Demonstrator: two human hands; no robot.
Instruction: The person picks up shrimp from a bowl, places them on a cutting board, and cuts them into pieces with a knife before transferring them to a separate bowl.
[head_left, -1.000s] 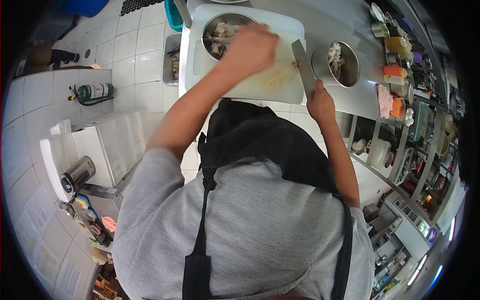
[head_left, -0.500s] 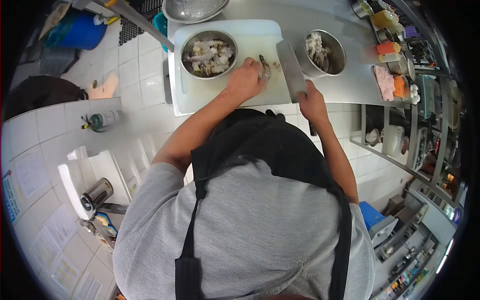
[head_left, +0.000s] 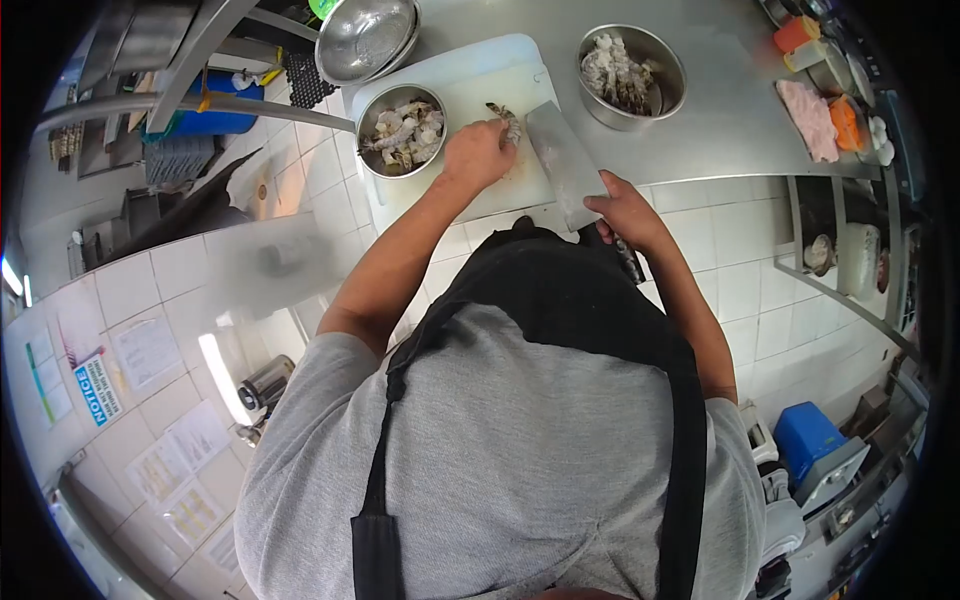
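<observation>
My left hand (head_left: 480,154) rests on the white cutting board (head_left: 485,75), its fingers closed on a shrimp (head_left: 507,120) whose dark tail end points away from me. In my right hand (head_left: 632,215) is a cleaver (head_left: 562,165), gripped at the handle. The wide blade slants over the board's right edge, a little right of the shrimp, apart from it. To the left of my left hand, a metal bowl (head_left: 361,140) on the board holds several greyish shrimp (head_left: 405,132). Beyond the blade, a deeper metal pot (head_left: 674,82) contains pale shrimp (head_left: 615,72) with dark tails.
A metal colander (head_left: 365,35) stands at the board's far left corner on the steel counter (head_left: 480,20). Farther right lie a pink cloth (head_left: 808,118), an orange item (head_left: 845,125) and an orange-capped container (head_left: 797,35). A metal rail (head_left: 270,108) crosses at the left.
The head view has shifted and turned. The cleaver has rotated, so its broad face now shows, and its blade has come nearer the shrimp. My left hand still holds the shrimp.
</observation>
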